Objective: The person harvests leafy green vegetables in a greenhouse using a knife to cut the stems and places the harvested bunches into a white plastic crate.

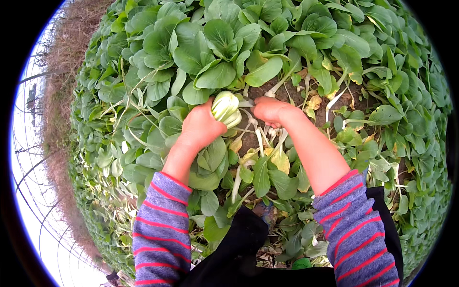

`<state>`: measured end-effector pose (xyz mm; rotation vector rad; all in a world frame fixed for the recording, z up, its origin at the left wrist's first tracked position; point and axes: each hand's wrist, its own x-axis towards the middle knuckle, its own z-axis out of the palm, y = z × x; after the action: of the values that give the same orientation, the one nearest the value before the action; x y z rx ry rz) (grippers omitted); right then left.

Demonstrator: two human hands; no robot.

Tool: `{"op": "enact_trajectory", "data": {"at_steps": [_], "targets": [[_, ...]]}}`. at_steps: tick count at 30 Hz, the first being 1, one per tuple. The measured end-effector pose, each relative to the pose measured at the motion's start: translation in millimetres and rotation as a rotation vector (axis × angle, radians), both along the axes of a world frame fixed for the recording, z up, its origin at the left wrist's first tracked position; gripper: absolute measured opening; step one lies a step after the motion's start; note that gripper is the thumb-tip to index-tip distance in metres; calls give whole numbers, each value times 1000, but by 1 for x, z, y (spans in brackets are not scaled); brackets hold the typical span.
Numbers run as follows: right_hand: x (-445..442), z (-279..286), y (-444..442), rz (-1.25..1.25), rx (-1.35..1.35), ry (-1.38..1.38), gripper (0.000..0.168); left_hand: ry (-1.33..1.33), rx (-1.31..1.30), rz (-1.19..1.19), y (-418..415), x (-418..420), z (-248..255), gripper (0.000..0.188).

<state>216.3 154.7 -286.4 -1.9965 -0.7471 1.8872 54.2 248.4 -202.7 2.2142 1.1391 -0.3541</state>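
My left hand (202,123) grips a head of bok choy (226,109), its pale, rounded base turned up and to the right; its leaves are largely hidden under the hand. Close by on the right, my right hand (270,110) is curled low over the soil. A short grey, blade-like piece (246,103) shows between its fingers and the bok choy; its handle is hidden in the fist. Beneath the right hand lie pale cut stalks (260,138) and a yellowed leaf (279,159).
Dense standing bok choy plants (220,39) spread ahead and to both sides. Bare soil (283,91) with loose leaves and stems lies just past my right hand. Dry brown grass (62,82) edges the bed at far left, beside thin curved hoops (34,166).
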Motion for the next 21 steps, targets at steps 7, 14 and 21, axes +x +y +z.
{"op": "enact_trajectory", "data": {"at_steps": [7,14,21], "targets": [[-31,-17,-30,-18,329,-444,33,-314,-391,334,2,-37,-12,54],[-65,3,-72,-1128,555,552,36,-427,-518,260,-32,-60,30,58],[-72,4,-72,-1301,598,1019,45,-310,-437,54,-67,-59,41,59]]}}
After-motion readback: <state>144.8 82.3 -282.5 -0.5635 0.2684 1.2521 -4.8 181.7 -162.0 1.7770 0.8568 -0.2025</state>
